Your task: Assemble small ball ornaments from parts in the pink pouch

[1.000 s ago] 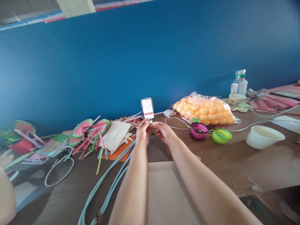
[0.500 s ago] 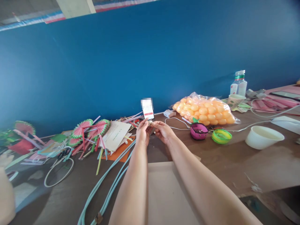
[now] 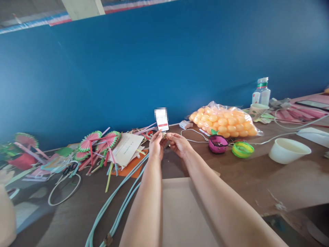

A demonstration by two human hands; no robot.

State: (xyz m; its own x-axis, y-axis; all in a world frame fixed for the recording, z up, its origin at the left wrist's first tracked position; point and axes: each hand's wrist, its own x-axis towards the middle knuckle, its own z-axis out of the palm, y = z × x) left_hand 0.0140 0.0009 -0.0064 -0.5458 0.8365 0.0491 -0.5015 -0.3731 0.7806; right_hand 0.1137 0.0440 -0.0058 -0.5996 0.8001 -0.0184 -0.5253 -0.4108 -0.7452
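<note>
Shiny piece (image 3: 164, 134) sits between the two hands, just in front of the phone (image 3: 162, 124). The left hand (image 3: 156, 146) and the right hand (image 3: 180, 145) both pinch it, fingers closed on its opposite sides. Being in hand rather than set down, its handling looks unfinished; how much is done or left cannot be told, since fingers hide most of it. The purple pouch (image 3: 215, 147) and green bowl (image 3: 243, 154) stand to the right.

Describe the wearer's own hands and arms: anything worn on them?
The left hand and right hand are bare, without gloves. The left forearm and right forearm are uncovered too: no sleeve, watch or bracelet shows on either. The view is too small to rule out rings.
</note>
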